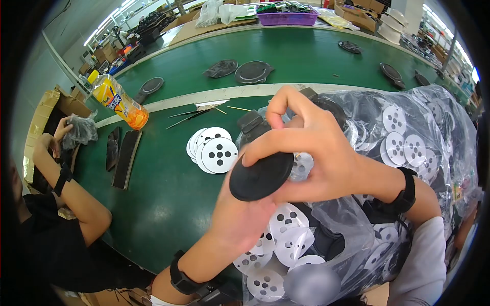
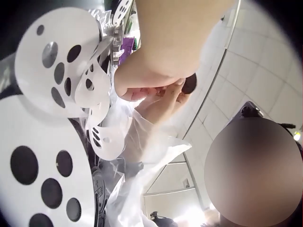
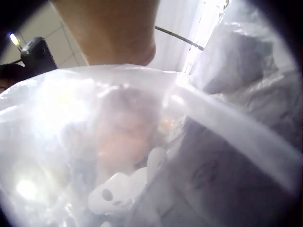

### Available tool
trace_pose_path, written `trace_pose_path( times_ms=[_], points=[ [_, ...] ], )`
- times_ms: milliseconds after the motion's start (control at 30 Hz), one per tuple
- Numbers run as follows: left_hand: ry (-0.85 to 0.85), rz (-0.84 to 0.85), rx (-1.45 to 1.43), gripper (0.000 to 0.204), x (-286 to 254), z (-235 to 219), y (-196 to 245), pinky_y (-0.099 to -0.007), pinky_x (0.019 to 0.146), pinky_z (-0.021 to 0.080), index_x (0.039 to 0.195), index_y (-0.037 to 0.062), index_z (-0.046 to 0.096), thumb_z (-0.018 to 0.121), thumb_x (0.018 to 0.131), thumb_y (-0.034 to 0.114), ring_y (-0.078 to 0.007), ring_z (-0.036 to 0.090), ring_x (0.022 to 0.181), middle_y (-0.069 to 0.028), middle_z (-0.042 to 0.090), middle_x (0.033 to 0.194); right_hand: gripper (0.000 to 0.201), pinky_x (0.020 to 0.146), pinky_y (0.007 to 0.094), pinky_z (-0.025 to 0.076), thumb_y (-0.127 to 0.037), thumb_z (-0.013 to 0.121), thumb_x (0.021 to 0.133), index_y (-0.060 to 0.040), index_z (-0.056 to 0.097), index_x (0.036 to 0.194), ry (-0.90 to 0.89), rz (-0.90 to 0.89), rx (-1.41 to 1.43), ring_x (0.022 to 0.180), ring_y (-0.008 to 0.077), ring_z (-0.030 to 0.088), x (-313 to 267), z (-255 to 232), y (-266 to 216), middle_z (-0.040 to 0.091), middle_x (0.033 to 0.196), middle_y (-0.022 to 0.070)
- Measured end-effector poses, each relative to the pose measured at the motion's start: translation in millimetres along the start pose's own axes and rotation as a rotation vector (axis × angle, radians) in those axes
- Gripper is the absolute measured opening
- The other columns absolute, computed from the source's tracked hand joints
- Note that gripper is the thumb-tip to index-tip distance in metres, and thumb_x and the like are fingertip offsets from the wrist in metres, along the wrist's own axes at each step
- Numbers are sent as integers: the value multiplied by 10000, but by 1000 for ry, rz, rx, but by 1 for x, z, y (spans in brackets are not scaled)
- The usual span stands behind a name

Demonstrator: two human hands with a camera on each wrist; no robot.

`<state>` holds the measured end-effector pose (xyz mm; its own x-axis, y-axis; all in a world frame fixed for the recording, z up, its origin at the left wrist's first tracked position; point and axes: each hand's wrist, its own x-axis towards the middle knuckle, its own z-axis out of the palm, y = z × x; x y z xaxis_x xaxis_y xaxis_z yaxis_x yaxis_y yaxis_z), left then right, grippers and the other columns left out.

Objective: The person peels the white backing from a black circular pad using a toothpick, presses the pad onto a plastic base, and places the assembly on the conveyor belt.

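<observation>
Green tabletop (image 1: 153,219) here, with a little pile of white holed discs (image 1: 219,154), dark tweezers (image 1: 188,120), two dark strips (image 1: 126,160), an orange drink bottle (image 1: 116,98) and a big clear plastic bag (image 1: 434,120) full of more discs.

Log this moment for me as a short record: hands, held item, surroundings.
Right hand: pinches the black disc by its edge
Left hand: close behind and below the disc, fingers mostly hidden; whether it grips too cannot be told
White discs: a small pile on the green table; more in the clear bag at right
Bottle: yellow cap, orange contents, left of the pile
Other person: far left, holding crumpled plastic
</observation>
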<state>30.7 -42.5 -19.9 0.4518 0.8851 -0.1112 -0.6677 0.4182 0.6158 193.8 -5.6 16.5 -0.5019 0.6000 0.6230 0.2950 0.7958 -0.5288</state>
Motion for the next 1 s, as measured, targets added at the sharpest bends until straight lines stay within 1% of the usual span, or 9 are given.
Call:
trace_pose_path(
  times_ms=[133, 233, 300, 533, 600, 733, 833, 933, 1000],
  points=[
    [-131, 184, 103, 316, 2, 0, 20, -309, 874, 443, 1121, 71, 489, 596, 837, 161, -131, 542, 1015, -46, 533, 1081, 425, 611, 246, 423, -261, 810, 567, -148, 699, 961, 21, -91, -50, 672, 163, 503, 3, -1, 10, 455, 872, 64],
    [-7, 324, 489, 359, 7, 0, 28, -231, 694, 451, 1076, 38, 474, 585, 798, 236, -104, 548, 807, -41, 530, 934, 437, 596, 222, 420, -271, 811, 597, -145, 692, 998, -7, -154, -22, 650, 142, 505, 7, -4, 8, 507, 967, 78],
    [39, 343, 591, 346, 9, -1, 29, -234, 719, 455, 1056, 43, 476, 613, 779, 200, -103, 549, 827, -41, 529, 937, 450, 545, 193, 388, -252, 815, 624, -119, 671, 1029, -173, 72, 129, 661, 111, 505, 9, -10, 0, 538, 1038, 70],
    [99, 607, 876, 420, 18, -9, 25, -212, 686, 430, 927, 84, 417, 734, 659, 16, -70, 518, 816, -2, 497, 871, 429, 447, 199, 279, -170, 816, 637, -64, 647, 1016, -328, 99, 220, 645, 81, 471, 14, -21, 0, 591, 952, 48],
    [103, 575, 884, 462, 19, -9, 29, -217, 665, 416, 925, 101, 389, 751, 646, 34, -64, 500, 801, 5, 486, 864, 366, 604, 299, 448, -289, 776, 663, -58, 646, 915, -336, 181, 179, 670, 208, 599, 15, -22, -4, 632, 786, 88],
    [103, 484, 913, 384, 16, -1, 39, -214, 656, 408, 915, 84, 424, 731, 692, 26, -60, 489, 761, 14, 491, 850, 279, 549, 231, 417, -218, 755, 724, -39, 647, 909, -341, 345, 380, 642, 93, 575, 15, -24, -1, 645, 826, 48],
    [126, 469, 765, 290, 17, 0, 38, -203, 639, 407, 910, 67, 454, 691, 747, 25, -57, 493, 736, 12, 506, 838, 242, 434, 180, 265, -183, 707, 794, 6, 635, 928, 104, 300, 754, 517, -3, 396, 15, -10, 13, 569, 723, -38],
    [100, 439, 662, 138, 18, -3, 36, -217, 601, 386, 911, 43, 498, 583, 805, 22, -73, 488, 692, -25, 528, 825, 259, 430, 189, 209, -221, 701, 800, -18, 644, 950, 145, 457, 943, 500, -4, 309, 16, -28, 11, 541, 694, -53],
    [171, 537, 969, 160, 24, -8, 32, -214, 608, 382, 922, 44, 524, 619, 793, 45, -85, 505, 717, -20, 532, 834, 277, 435, 187, 182, -244, 691, 806, -29, 650, 976, 165, 452, 921, 492, 3, 270, 17, -32, 18, 548, 708, -54]
  ],
)
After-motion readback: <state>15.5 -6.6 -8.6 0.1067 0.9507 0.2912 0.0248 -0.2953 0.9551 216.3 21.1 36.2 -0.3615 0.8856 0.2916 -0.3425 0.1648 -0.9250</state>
